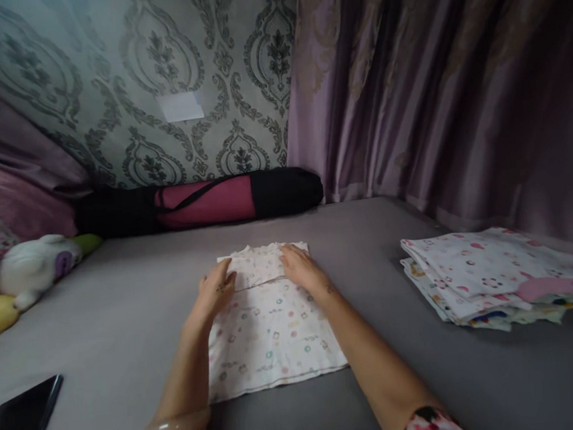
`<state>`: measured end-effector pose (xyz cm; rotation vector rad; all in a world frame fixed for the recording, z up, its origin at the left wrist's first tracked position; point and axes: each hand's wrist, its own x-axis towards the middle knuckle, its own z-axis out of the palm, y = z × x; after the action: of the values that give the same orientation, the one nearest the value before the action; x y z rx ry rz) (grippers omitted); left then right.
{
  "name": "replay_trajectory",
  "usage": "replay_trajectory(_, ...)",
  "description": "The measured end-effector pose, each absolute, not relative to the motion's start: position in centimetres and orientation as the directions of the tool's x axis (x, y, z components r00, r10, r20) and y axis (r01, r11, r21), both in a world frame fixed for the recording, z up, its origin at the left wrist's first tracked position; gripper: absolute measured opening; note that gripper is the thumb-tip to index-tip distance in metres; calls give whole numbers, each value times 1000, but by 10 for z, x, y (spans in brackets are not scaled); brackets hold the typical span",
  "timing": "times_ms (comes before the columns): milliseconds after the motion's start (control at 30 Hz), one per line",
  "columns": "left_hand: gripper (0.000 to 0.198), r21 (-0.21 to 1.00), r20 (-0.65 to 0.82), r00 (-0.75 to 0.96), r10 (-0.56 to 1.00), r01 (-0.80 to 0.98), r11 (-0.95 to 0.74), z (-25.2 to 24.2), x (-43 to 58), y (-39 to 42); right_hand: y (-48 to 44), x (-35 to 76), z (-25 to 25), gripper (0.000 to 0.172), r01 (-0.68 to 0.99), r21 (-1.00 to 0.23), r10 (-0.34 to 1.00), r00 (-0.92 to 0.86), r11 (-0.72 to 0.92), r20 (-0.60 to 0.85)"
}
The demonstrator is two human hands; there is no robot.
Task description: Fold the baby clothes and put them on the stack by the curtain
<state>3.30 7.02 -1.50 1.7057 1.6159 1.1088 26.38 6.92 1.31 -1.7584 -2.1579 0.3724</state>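
Note:
A white cotton garment (271, 330) with a small pastel print lies spread on the grey sheet in front of me. Its far end is turned over towards me as a flap (257, 270). At the flap's left edge rests my left hand (217, 286), thumb and fingers apart. My right hand (300, 267) lies on the flap's right side with its fingers stretched out. Parts of the fingertips are hard to make out. A clear bangle circles my left forearm.
A pile of folded printed clothes (492, 270) sits at the right. A dark tablet-like device (21, 429) lies at the near left, with plush toys (35, 267) beyond it. A long black-and-pink bag (205, 202) lies along the wall, beside purple curtains (357, 102).

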Motion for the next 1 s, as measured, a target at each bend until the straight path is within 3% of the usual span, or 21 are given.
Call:
replay_trajectory(200,39,566,178,60,982,811,-152,-22,65,68,59,235,0,48,860,-369,935,-334,353,117)
replay_trajectory(500,53,273,199,117,973,947,-170,-44,80,61,59,222,-20,50,856,-344,922,-373,385,105)
replay_trajectory(1000,68,271,173,-50,984,963,2,-40,85,61,66,239,-25,60,953,-283,992,-89,110,87)
